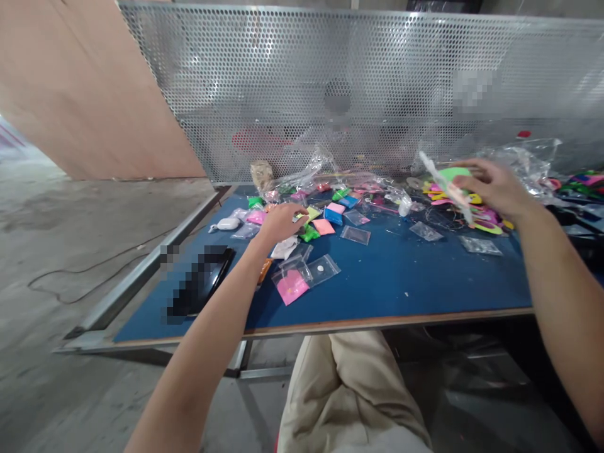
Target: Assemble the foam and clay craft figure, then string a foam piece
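My right hand (493,182), raised over the right part of the blue table, is closed on a plastic bag (453,187) with something light green in it; the bag is smeared by motion. Below it lie thin flat pieces (486,220) in yellow, pink and purple. Over a spread of small coloured packets, my left hand (282,221) hangs with its fingers apart and curved, no held thing showing. Around its fingertips are a green packet (309,233), a salmon packet (324,226) and a blue packet (333,216). Closer to me lies a clear bag with pink contents (291,287).
A dark, partly blurred-out device (207,280) lies at the table's left. Small clear bags (356,234) are scattered mid-table. A perforated metal panel (292,75) stands along the back, with crumpled clear plastic (321,167) before it. A metal frame edge (141,270) borders the left side.
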Motion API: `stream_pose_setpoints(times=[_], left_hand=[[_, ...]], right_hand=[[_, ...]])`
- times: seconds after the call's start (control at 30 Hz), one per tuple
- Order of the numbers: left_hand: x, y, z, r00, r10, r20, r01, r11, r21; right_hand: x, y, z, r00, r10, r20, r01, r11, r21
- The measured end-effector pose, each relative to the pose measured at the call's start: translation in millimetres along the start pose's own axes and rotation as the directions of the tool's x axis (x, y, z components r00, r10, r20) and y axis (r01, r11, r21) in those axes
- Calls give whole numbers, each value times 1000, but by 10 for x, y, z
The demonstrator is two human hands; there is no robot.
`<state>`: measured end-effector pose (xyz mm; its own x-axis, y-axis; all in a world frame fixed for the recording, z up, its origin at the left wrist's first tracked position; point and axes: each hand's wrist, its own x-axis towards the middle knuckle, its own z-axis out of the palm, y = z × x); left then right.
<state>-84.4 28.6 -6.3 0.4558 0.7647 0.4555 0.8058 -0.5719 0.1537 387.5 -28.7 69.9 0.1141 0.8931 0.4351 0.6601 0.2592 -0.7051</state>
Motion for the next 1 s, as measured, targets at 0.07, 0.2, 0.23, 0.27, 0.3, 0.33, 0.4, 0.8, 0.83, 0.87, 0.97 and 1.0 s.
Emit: stream_pose_setpoints(times=[0.07, 0.2, 0.23, 0.27, 0.3, 0.33, 0.4, 0.8, 0.83, 0.87, 0.97, 1.0], left_hand=[[-1, 11, -8, 1000, 0, 11, 0, 1000, 0], [-4, 23, -13, 999, 4, 35, -5, 1000, 17], [-5, 20, -7, 999, 0, 42, -1, 1000, 23], [-6, 14, 2, 999, -5, 50, 3, 1000, 27], [-6, 6, 14, 998, -9, 62, 7, 1000, 29], [-7, -5, 29, 997, -13, 73, 11, 999, 31], [-9, -33, 62, 994, -14, 107, 11, 1000, 28], [-20, -150, 137, 975, 88, 206, -85, 996, -22], [-19, -156, 138, 972, 81, 220, -79, 997, -17], [-17, -161, 138, 970, 74, 233, -73, 997, -14], [-16, -171, 144, 966, 63, 252, -61, 998, -15], [-17, -171, 147, 966, 60, 251, -58, 998, -15]], right_hand=[[-45, -60, -40, 995, -103, -3, 101, 980, -173], [-82, -121, 131, 967, -196, 161, 241, 905, -351], [-52, -124, 201, 958, -196, 209, 265, 884, -386], [-1, -126, 273, 952, -200, 232, 283, 865, -415], [71, -129, 344, 947, -205, 248, 296, 859, -417], [161, -138, 414, 940, -215, 264, 306, 874, -378], [382, -184, 557, 928, -265, 263, 339, 892, -298], [1735, -456, 1836, 908, -341, 243, 414, 814, -407], [1766, -427, 1909, 902, -338, 269, 425, 801, -421], [1774, -414, 1967, 896, -351, 273, 440, 790, -427], [1671, -508, 2074, 877, -440, 194, 480, 780, -402], [1604, -582, 2104, 870, -458, 181, 492, 783, -381]])
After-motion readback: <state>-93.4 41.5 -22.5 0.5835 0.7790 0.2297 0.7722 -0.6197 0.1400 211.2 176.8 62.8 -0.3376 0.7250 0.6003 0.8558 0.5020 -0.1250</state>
